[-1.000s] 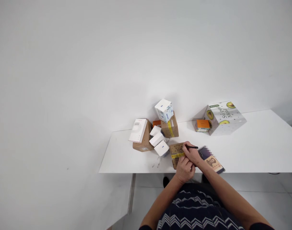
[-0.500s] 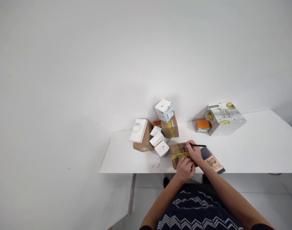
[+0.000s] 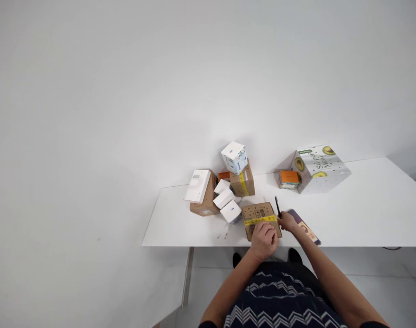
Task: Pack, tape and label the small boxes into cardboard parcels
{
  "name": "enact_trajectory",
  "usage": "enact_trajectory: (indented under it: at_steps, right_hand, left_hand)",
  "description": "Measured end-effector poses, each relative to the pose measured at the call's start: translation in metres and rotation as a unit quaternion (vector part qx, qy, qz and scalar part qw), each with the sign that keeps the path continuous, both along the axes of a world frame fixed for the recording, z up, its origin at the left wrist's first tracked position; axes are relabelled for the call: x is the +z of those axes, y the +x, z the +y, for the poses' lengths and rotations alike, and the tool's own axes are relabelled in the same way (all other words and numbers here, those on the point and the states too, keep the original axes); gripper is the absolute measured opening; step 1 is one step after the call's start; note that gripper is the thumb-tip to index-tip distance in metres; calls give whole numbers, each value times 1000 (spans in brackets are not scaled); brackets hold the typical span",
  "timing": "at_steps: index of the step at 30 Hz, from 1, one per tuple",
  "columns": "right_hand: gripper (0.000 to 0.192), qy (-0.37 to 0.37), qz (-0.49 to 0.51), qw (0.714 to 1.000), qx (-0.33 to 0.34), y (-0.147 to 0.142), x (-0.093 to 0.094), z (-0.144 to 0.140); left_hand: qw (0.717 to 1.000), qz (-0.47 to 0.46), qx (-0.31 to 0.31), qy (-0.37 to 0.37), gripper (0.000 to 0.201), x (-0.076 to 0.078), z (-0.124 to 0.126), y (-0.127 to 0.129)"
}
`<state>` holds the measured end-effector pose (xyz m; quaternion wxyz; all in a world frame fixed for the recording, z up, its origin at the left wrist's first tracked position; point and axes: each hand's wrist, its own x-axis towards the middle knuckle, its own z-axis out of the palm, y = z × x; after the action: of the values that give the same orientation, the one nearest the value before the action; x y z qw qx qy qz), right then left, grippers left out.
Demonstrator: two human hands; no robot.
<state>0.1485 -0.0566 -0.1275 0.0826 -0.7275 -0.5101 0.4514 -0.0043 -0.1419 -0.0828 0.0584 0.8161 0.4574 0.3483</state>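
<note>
While the left hand (image 3: 264, 240) presses flat on the taped cardboard box (image 3: 260, 217), the right hand (image 3: 287, 222) pinches a pen (image 3: 277, 206). Box looks light, stiff; best gripped by its side edges.

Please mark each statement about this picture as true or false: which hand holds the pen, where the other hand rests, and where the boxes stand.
1. The right hand holds a black pen. True.
2. The left hand rests on the brown box with yellow tape. True.
3. The pen tip is on top of the taped box. False: the pen is beside the box's right edge, off its top.
4. The avocado-printed box stands at the left end of the table. False: it stands toward the right, by the wall.
5. A white cube box sits on another brown box. True.
</note>
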Motion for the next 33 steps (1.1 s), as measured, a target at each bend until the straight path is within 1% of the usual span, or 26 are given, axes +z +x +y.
enact_trajectory:
  at_steps: [2, 4, 6, 9, 11, 13, 15, 16, 20, 22, 24, 25, 26, 27, 28, 29, 30, 31, 32, 33]
  right_hand:
    - [8, -23, -15, 999, 21, -3, -10, -5]
    - [14, -27, -29, 999, 33, -4, -15, -7]
    - [21, -12, -43, 998, 38, -3, -15, -9]
    - [29, 31, -74, 996, 37, 5, -11, -14]
    - [34, 73, -149, 986, 35, 13, -9, -24]
    - [43, 104, -253, 961, 31, 22, -10, -37]
    - [50, 106, -320, 941, 28, 31, -13, -50]
    - [53, 99, -324, 940, 32, 35, -15, -55]
    - [56, 95, -295, 949, 64, 44, -18, -66]
    - [56, 101, -284, 952, 49, 44, -15, -64]
    - [58, 94, -244, 965, -2, 45, -12, -59]
    - [59, 82, -199, 976, -45, 45, -10, -56]
    - [59, 67, -131, 984, -99, 46, -7, -53]
    - [57, 51, -39, 985, -162, 47, -3, -49]
    - [54, 33, 70, 971, -226, 48, 3, -46]
    - [48, 11, 186, 941, -283, 49, 10, -43]
    - [42, -9, 297, 897, -327, 49, 20, -41]
    - [36, -27, 395, 846, -357, 48, 31, -38]
    - [33, -46, 477, 796, -370, 47, 45, -36]
    - [32, -52, 541, 754, -368, 45, 60, -35]
  left_hand:
    - [1000, -3, 2, 0, 10, 2, 0, 0]
    - [1000, -4, 2, 0, 10, 3, 0, 0]
    - [1000, -2, -1, 0, 10, 4, -1, 0]
    - [1000, -2, -1, -3, 10, 4, -1, 0]
    - [1000, -2, 3, -6, 11, 5, -1, 0]
    - [1000, -2, 6, -6, 11, 6, -1, 1]
    - [1000, 1, 4, -5, 10, 6, -1, 1]
    - [1000, 2, 3, -5, 9, 6, 0, 1]
    - [1000, 5, 3, 5, 7, 6, 1, 1]
    - [1000, 7, 4, 11, 6, 6, 1, 1]
    - [1000, 9, 2, 15, 6, 6, 1, 0]
    - [1000, 10, 2, 15, 6, 6, 1, 0]
    - [1000, 12, 2, 13, 6, 5, 1, 0]
    - [1000, 14, 2, 9, 6, 5, 0, 0]
    - [1000, 16, 2, 4, 7, 6, 0, 0]
    - [1000, 21, 3, -2, 8, 7, 0, 0]
    - [1000, 28, 4, -8, 10, 8, 0, 1]
    - [999, 39, 5, -15, 12, 10, 0, 1]
    - [998, 52, 5, -20, 14, 11, -1, 1]
    - [997, 68, 6, -23, 18, 13, -1, 2]
